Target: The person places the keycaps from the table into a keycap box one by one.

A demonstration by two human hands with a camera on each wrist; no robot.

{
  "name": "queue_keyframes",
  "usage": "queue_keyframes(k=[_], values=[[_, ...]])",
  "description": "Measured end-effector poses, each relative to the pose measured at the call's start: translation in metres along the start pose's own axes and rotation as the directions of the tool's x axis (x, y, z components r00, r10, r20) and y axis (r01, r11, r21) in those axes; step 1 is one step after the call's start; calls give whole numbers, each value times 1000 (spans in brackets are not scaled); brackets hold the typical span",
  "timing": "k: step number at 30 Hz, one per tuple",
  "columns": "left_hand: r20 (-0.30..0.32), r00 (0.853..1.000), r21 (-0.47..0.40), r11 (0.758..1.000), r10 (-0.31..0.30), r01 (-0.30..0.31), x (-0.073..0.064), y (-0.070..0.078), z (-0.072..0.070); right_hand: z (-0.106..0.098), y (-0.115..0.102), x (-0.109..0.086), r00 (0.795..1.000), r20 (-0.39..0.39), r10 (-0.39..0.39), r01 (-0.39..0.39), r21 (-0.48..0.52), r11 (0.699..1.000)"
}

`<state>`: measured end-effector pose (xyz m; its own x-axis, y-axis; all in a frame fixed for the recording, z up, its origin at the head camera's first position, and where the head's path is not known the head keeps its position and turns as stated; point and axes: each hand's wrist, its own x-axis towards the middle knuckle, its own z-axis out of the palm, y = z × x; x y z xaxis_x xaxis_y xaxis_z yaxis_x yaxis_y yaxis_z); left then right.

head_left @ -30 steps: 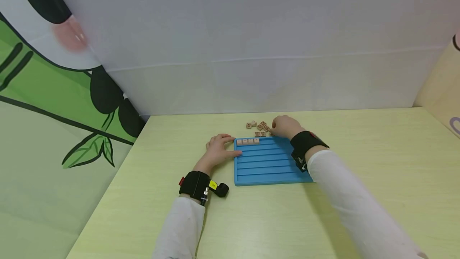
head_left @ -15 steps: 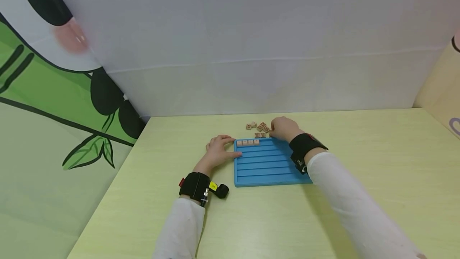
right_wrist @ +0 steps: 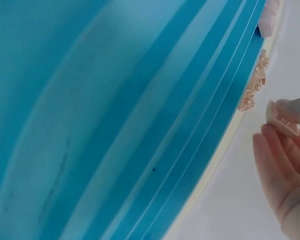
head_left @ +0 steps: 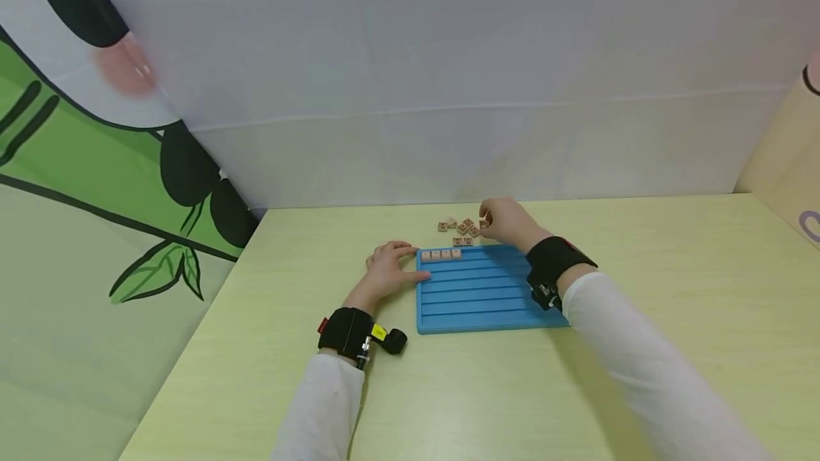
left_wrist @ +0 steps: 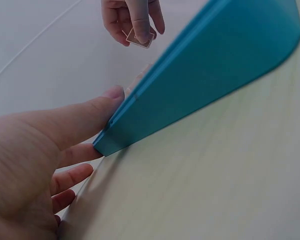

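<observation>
A flat blue board with raised horizontal ridges lies on the table. Light tiles line up in its top row at the left end. Beside the upper left corner, my left hand rests with its thumb along the board's rim and its fingers stretched out. My right hand is above the board's far edge, pinching a small square tile between thumb and fingers. From the left wrist that tile appears tilted, with its outlined edge showing.
Several loose tiles lie scattered on the table just beyond the board. A white cloth backdrop rises behind the table's back edge, with a green cartoon print at the left.
My right hand has lifted slightly from the loose tiles, and the tile in its fingers now shows. The left hand has stayed at the board's corner.
</observation>
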<state>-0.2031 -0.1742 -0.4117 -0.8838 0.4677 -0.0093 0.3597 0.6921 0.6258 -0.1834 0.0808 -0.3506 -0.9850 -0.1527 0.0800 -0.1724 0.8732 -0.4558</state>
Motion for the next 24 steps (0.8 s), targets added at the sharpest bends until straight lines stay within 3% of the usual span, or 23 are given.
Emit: queue_keyframes(k=[9, 24], values=[[-6, 1000, 9, 1000, -9, 9, 1, -1, 1, 3, 2, -8, 995, 42, -94, 98, -90, 991], [-10, 1000, 12, 1000, -10, 10, 1, -2, 1, 6, 2, -12, 987, 70, -143, 145, -36, 989]])
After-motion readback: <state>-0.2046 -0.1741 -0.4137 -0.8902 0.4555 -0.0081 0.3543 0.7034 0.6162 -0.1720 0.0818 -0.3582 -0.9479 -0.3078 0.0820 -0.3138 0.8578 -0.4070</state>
